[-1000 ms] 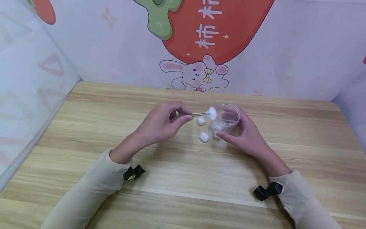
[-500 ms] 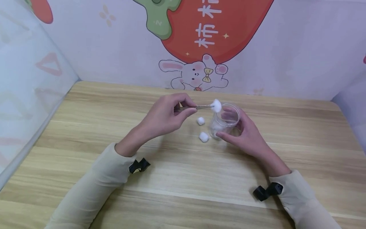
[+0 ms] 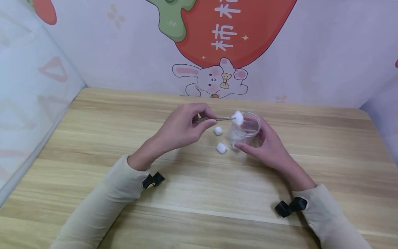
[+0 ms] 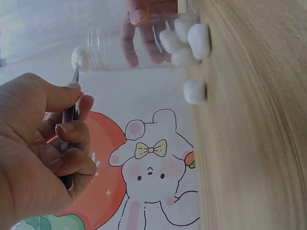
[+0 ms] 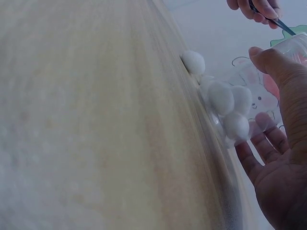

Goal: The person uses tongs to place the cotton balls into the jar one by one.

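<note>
My left hand (image 3: 183, 126) pinches a pair of metal tweezers (image 3: 224, 118). A white cotton ball (image 3: 238, 118) is caught in their tips, just above the left side of the jar's mouth. The clear jar (image 3: 238, 134) stands upright on the table, lidless, and my right hand (image 3: 269, 149) grips it from the right with thumb and fingers. Several cotton balls (image 4: 181, 55) lie at the bottom inside it, seen through the wall in both wrist views. Left of the jar, one loose cotton ball (image 3: 218, 130) rests farther back and a second cotton ball (image 3: 221, 148) nearer.
The wooden table (image 3: 199, 200) ends at a printed backdrop (image 3: 133, 52) with a rabbit and a red fruit. A pale side panel (image 3: 31, 86) borders it at left. Black wrist cameras (image 3: 153, 180) sit at both sleeve cuffs.
The left hand with the tweezers and cotton ball has risen and moved right, from beside the jar to over its rim. The right hand and jar have stayed in place.
</note>
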{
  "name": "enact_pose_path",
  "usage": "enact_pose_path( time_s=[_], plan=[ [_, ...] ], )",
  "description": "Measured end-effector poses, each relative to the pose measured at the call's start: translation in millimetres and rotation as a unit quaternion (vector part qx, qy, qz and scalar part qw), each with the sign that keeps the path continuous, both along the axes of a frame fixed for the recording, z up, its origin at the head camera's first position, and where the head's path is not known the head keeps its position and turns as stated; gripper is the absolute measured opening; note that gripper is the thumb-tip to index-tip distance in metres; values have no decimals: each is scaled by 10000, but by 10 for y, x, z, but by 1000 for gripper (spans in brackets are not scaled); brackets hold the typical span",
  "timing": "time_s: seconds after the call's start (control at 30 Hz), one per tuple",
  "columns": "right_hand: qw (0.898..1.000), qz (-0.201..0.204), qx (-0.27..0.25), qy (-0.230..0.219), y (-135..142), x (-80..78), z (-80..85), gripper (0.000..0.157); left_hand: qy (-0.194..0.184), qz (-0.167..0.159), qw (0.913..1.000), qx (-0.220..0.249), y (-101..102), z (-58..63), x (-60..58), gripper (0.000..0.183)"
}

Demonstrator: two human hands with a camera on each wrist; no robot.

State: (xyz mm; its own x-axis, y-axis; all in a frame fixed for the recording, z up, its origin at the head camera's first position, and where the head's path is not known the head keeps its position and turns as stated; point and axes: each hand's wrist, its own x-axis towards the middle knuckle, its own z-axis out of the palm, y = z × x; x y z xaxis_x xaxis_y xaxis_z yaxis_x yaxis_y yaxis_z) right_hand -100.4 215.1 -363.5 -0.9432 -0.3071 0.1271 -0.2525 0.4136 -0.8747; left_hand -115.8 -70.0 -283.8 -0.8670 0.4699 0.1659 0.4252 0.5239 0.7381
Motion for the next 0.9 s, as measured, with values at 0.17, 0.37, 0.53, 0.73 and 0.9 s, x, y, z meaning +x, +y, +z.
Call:
enact_pose_path(
  time_s=[0.17,0.37,0.53,0.73,0.9],
  plan=[
    [10000,12,-7,-24,-2,-3,-1,80,-2,50,10000,-64,9,-6,7,8],
    [10000,30,-7,-14,0,-9,-7,81,99,79,9998,-137,15,-18,12,9],
    [10000,35,15,9,0,-19,-13,81,98,46,9999,-113,14,-29,3,9],
    [10000,31,40,1,1,-19,-11,81,82,19,9999,-109,13,-35,1,11],
    [10000,34,34,-14,2,-19,-12,81,104,27,9998,-154,14,-42,10,14]
  ],
)
